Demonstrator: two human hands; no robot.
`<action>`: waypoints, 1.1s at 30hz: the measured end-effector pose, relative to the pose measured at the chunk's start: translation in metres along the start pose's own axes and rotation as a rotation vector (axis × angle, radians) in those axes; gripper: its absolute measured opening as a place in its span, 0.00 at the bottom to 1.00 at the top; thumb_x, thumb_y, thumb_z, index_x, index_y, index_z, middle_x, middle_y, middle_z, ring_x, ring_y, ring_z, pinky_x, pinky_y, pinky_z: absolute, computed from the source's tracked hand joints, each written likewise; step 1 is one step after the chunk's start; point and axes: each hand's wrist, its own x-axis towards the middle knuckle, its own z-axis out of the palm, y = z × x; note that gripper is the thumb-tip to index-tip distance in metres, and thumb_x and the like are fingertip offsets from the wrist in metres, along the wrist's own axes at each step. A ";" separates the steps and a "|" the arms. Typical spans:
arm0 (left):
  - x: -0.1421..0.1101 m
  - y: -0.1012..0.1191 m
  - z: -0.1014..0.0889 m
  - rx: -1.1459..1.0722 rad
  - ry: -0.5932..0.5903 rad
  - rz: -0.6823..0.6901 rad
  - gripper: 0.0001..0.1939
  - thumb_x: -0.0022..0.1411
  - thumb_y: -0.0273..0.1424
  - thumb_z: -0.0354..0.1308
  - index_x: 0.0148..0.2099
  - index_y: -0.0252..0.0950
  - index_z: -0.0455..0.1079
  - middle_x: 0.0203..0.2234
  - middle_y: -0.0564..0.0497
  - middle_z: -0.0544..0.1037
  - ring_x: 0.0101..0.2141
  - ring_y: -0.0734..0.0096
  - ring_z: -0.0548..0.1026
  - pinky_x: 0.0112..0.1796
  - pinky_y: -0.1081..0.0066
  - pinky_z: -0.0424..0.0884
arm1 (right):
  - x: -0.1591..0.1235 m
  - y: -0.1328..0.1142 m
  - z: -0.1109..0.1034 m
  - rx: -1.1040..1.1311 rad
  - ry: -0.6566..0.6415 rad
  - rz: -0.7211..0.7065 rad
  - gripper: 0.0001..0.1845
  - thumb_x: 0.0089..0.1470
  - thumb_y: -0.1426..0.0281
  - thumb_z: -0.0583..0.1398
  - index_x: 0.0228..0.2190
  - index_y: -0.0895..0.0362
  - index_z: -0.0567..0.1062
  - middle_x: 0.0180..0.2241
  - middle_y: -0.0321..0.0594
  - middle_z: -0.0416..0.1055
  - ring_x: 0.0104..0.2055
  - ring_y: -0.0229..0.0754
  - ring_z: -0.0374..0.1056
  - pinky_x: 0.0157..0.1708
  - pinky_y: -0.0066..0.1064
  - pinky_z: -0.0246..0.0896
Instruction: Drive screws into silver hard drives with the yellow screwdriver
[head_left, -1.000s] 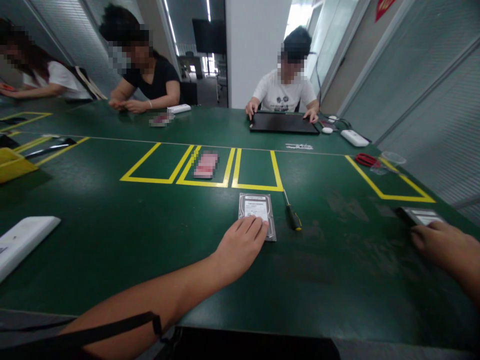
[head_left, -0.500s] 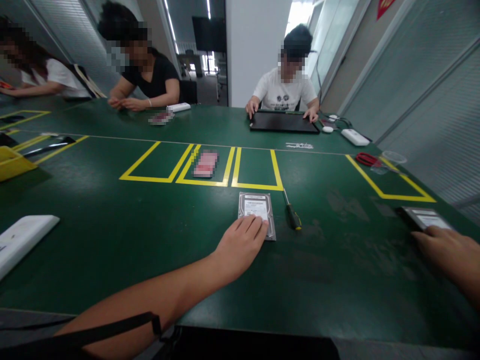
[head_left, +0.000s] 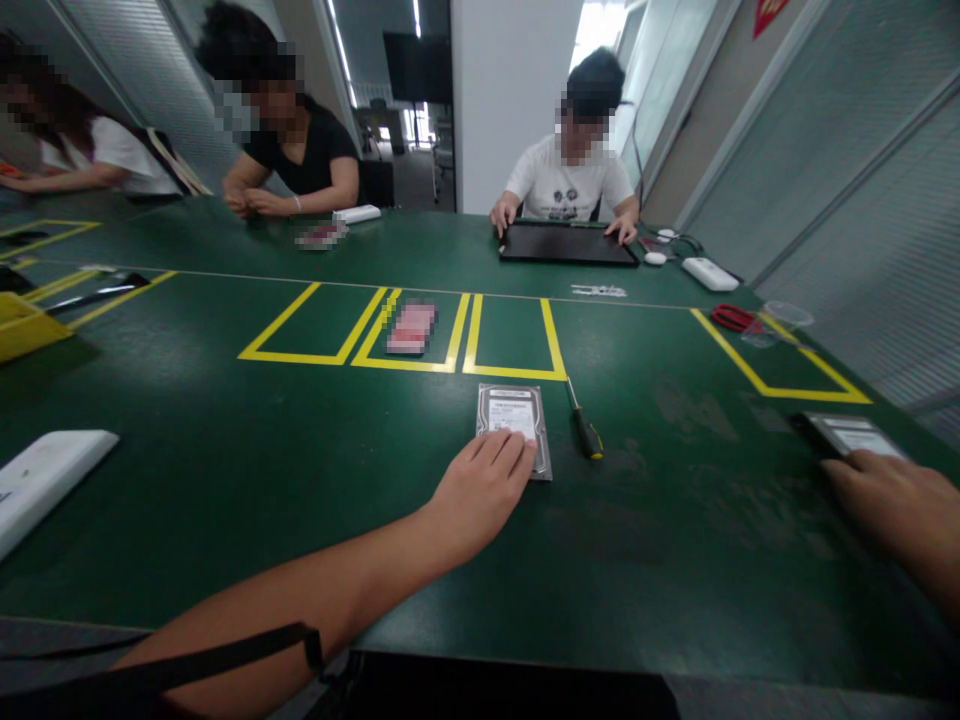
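Observation:
My left hand (head_left: 487, 485) is on a silver hard drive (head_left: 514, 400) with a white label, its fingers over the near half and its thumb hidden. The drive lies flat on the green table just below the yellow tape. Beside it, to the right, is a screwdriver (head_left: 586, 430) with a black and yellow handle. At the right edge, my right hand (head_left: 892, 490) holds a second hard drive (head_left: 855, 432) at its near side. Only the far part of that drive shows, and the fingers on it are partly hidden.
Yellow tape (head_left: 517, 374) marks several table sections; a pinkish blurred item (head_left: 412, 328) lies in one. Red cable (head_left: 735, 318) and a clear lid (head_left: 786, 316) lie right. A white device (head_left: 52, 480) is left. Across the table, a person holds a black panel (head_left: 566, 244).
Both my hands and the two hard drives stay in place. The dark-shirted person across the table has shifted their hands slightly.

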 end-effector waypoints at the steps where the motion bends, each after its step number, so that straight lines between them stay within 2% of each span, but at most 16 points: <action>1: 0.000 0.000 0.000 0.000 0.003 0.000 0.20 0.71 0.27 0.50 0.63 0.30 0.63 0.55 0.40 0.71 0.56 0.56 0.68 0.55 0.59 0.68 | 0.000 -0.001 -0.001 0.002 0.004 0.001 0.20 0.58 0.73 0.51 0.44 0.58 0.79 0.47 0.54 0.69 0.46 0.55 0.69 0.44 0.44 0.67; 6: 0.000 0.001 0.001 0.001 0.006 -0.002 0.20 0.71 0.27 0.50 0.63 0.30 0.63 0.55 0.40 0.71 0.56 0.57 0.68 0.55 0.59 0.67 | 0.000 -0.004 -0.007 0.014 0.015 0.004 0.19 0.58 0.73 0.50 0.43 0.58 0.79 0.46 0.54 0.70 0.46 0.55 0.69 0.43 0.46 0.67; 14: 0.000 0.000 0.000 -0.002 0.012 -0.006 0.20 0.70 0.27 0.51 0.63 0.30 0.63 0.55 0.40 0.71 0.56 0.56 0.68 0.55 0.59 0.68 | 0.002 -0.009 -0.015 0.041 -0.039 0.040 0.16 0.60 0.75 0.50 0.40 0.59 0.77 0.46 0.54 0.70 0.46 0.53 0.69 0.41 0.42 0.64; 19: 0.000 0.000 0.000 -0.007 0.008 -0.001 0.20 0.70 0.27 0.50 0.63 0.29 0.63 0.54 0.40 0.71 0.55 0.56 0.69 0.54 0.59 0.68 | 0.001 -0.012 -0.018 0.090 -0.032 0.099 0.10 0.60 0.73 0.54 0.34 0.61 0.75 0.40 0.57 0.69 0.36 0.51 0.69 0.35 0.40 0.58; 22: 0.001 0.000 0.000 -0.013 0.003 -0.003 0.20 0.70 0.27 0.50 0.63 0.30 0.63 0.54 0.40 0.71 0.56 0.56 0.68 0.54 0.59 0.69 | 0.006 -0.016 -0.027 0.140 0.029 0.162 0.06 0.59 0.72 0.57 0.31 0.60 0.73 0.38 0.59 0.69 0.32 0.48 0.66 0.35 0.39 0.56; 25: 0.000 0.000 0.000 -0.015 0.002 -0.002 0.20 0.70 0.26 0.50 0.63 0.29 0.63 0.54 0.40 0.71 0.56 0.55 0.68 0.54 0.58 0.68 | 0.018 -0.024 -0.045 0.257 0.073 0.261 0.08 0.59 0.70 0.60 0.28 0.58 0.67 0.36 0.57 0.69 0.30 0.44 0.63 0.34 0.38 0.54; 26: 0.000 0.000 0.001 -0.015 0.005 0.000 0.20 0.70 0.26 0.50 0.63 0.29 0.63 0.54 0.40 0.71 0.56 0.55 0.68 0.54 0.58 0.68 | 0.024 -0.028 -0.055 0.311 0.097 0.254 0.10 0.58 0.69 0.60 0.27 0.57 0.65 0.34 0.55 0.68 0.29 0.43 0.61 0.34 0.37 0.54; 30: -0.001 -0.001 0.003 -0.011 0.015 -0.001 0.20 0.70 0.27 0.50 0.63 0.30 0.63 0.54 0.40 0.71 0.55 0.55 0.69 0.54 0.58 0.68 | 0.040 -0.060 -0.107 0.451 0.254 0.126 0.13 0.61 0.70 0.57 0.26 0.55 0.60 0.27 0.44 0.62 0.28 0.40 0.56 0.35 0.35 0.52; 33: -0.002 -0.002 0.004 -0.011 0.017 -0.003 0.20 0.70 0.27 0.51 0.62 0.30 0.63 0.54 0.40 0.72 0.55 0.55 0.69 0.54 0.58 0.69 | 0.043 -0.097 -0.154 0.618 0.316 0.031 0.09 0.62 0.72 0.55 0.29 0.55 0.61 0.28 0.42 0.61 0.30 0.39 0.56 0.34 0.34 0.50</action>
